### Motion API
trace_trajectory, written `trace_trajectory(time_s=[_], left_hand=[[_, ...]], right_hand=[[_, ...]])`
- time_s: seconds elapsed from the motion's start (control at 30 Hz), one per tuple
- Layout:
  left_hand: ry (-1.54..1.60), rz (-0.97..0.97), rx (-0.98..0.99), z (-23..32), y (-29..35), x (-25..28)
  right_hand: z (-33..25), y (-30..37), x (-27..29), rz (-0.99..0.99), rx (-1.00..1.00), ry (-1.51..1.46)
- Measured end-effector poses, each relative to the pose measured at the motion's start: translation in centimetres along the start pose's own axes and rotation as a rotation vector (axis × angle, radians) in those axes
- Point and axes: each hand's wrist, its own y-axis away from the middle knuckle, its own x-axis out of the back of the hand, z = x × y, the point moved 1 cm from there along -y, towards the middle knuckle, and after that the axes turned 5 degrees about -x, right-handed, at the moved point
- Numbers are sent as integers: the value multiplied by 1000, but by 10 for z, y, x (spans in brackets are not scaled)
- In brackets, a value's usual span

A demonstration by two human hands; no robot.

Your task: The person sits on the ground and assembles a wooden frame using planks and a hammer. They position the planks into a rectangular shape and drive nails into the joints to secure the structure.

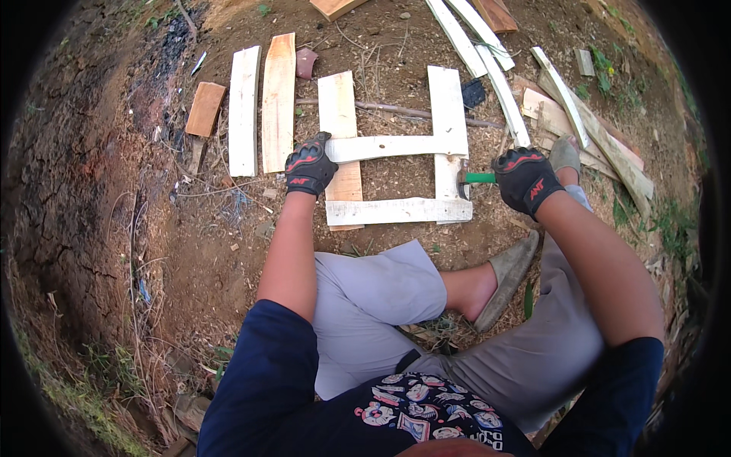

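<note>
Two upright boards, a left one [337, 103] and a right one [448, 103], lie flat on the ground. A lower slat [400, 211] crosses their near ends, and an upper slat [388, 147] lies across them farther up. My left hand [310, 166], in a black glove with red marks, is closed on the left end of the upper slat. In a matching glove, my right hand [527, 181] grips a hammer [480, 178] by its green handle. The hammer's dark head is at the right board, between the two slats.
Loose boards, one pale [244, 110] and one brownish [279, 103], lie to the left beside a short reddish block [205, 109]. Long white strips [502, 91] and stacked planks [609, 152] lie at the far right. A thin stick [396, 110] passes beneath the boards. My sandalled foot [509, 278] rests close by.
</note>
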Motion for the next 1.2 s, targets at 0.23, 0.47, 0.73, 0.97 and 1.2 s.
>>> trace_trajectory(time_s=[0.23,0.47,0.73,0.97,1.2], left_hand=[[-9,8,16,-7,-4,-5],[0,-3,34,-16,0,-7],[87,169,477,-165,59,66],[-169,121,628,-236,71,-3],[-24,185,692,-253,72,-19]], right_hand=[[1,-6,8,-74,-14,43],[5,-7,4,-219,-59,9],[20,4,13,-254,-86,-44],[33,15,7,-337,-100,-46],[45,23,6,-432,-128,-47]])
